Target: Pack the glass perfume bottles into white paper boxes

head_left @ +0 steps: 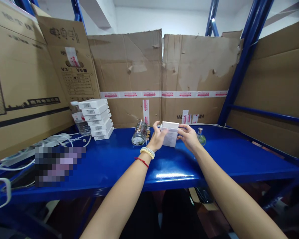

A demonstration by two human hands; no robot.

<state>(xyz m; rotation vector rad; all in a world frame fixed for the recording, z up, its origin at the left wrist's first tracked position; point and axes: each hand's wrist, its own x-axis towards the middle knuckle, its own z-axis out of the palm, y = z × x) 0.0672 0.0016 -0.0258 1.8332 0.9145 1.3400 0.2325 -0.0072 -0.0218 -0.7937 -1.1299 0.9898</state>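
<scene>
Both hands hold a small white box (170,138) upright above the blue shelf, with its top flap raised. My left hand (157,136) grips the left side, thumb across the front near the top. At the right edge, my right hand (188,136) pinches the box with its fingertips. A clear glass jar (139,133) with something whitish at its near end lies to the left of the hands. Beside the jar is a row of small gold-coloured pieces (148,133), partly hidden. Just right of my right hand stands a small glass bottle (201,138) with greenish liquid and a silver top.
At the left is a stack of several white boxes (97,119) with barcode labels, beside a plastic water bottle (80,119). A white power strip (40,146) and cables lie near the left edge. Cardboard panels (129,73) and blue posts (246,56) enclose the blue shelf (229,156).
</scene>
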